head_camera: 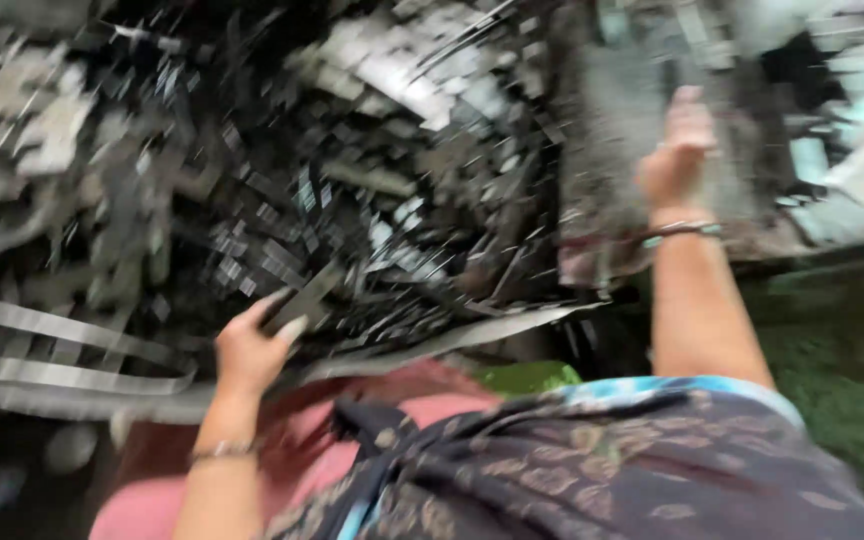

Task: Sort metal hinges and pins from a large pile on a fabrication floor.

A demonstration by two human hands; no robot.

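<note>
Scrap pile (352,180) of dark metal bits: left hand (250,350) pinches a flat strip (302,297) at its near edge, right hand (679,150) reaches over it, fingers loosely apart, grip unclear

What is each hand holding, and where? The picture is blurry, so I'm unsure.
Left hand pinches the near end of a dark flat strip. Right hand rests on a grey sheet; grip unclear.

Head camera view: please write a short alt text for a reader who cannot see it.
Blurred view down at a person's two bare hands over a heap of dark scrap strips. The left hand pinches a dark flat piece; the right hand reaches up toward a grey slab.
</note>
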